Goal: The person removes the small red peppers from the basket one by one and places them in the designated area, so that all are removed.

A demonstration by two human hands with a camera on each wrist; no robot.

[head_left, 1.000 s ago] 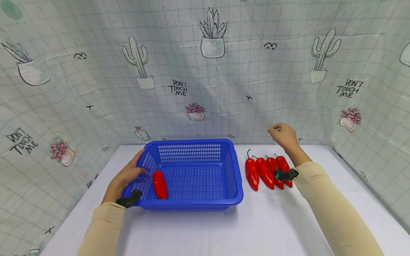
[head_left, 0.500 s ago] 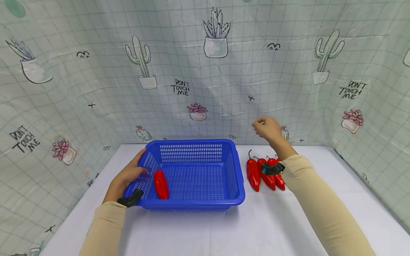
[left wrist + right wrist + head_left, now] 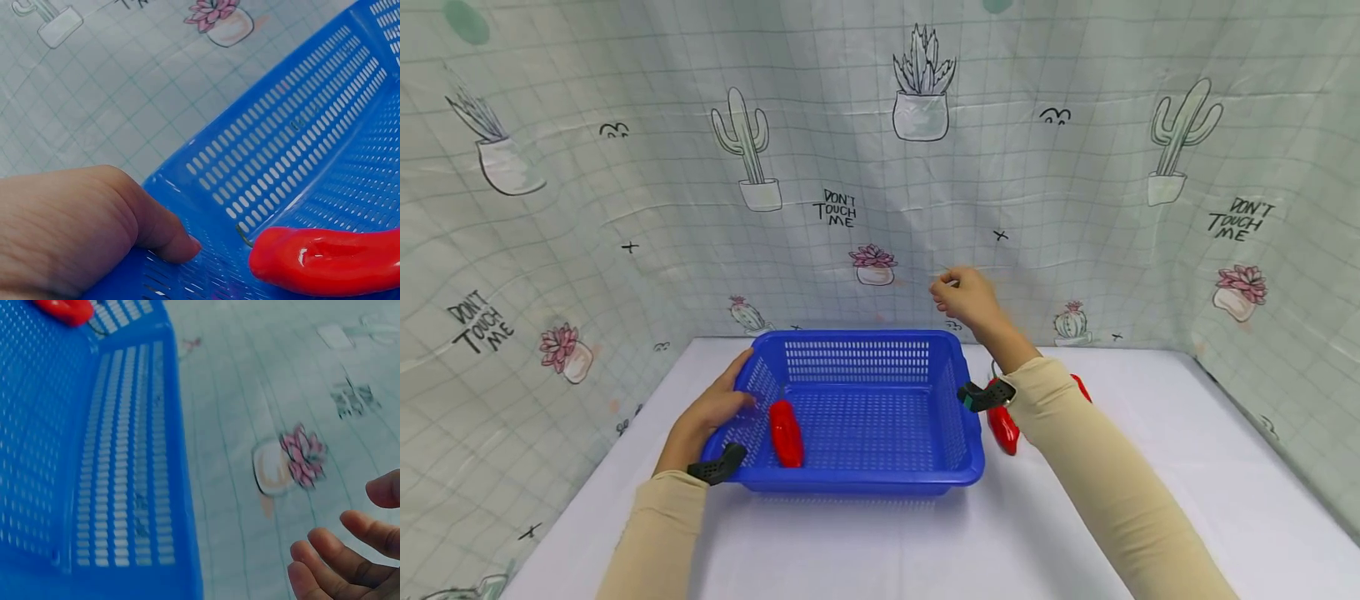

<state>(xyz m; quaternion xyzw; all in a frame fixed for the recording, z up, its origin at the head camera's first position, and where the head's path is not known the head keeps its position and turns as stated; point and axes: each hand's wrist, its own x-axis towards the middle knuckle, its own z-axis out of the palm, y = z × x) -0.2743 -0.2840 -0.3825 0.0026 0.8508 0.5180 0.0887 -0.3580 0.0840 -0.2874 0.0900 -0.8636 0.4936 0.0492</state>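
Note:
At the left end of the blue basket [image 3: 859,477], my left hand [image 3: 709,410] grips the side wall, its thumb inside and its other fingers mostly hidden outside. One red chili pepper [image 3: 786,435] lies in the basket close to that hand; the left wrist view shows this pepper [image 3: 325,261] beside the thumb. My right hand [image 3: 972,300] is raised near the basket's back right corner, holding nothing. In the right wrist view its fingers [image 3: 334,550] are relaxed and spread slightly apart.
Right of the basket, a red chili pepper [image 3: 1003,428] lies on the white table [image 3: 880,550], partly behind my right wrist. Another red pepper tip [image 3: 1081,387] shows past the sleeve, which hides the others. A patterned cloth [image 3: 820,283] hangs behind and at both sides.
My right hand has moved left, from above the row of peppers to the basket's back right corner. Its sleeve now covers most of the peppers. The left hand keeps its grip on the basket.

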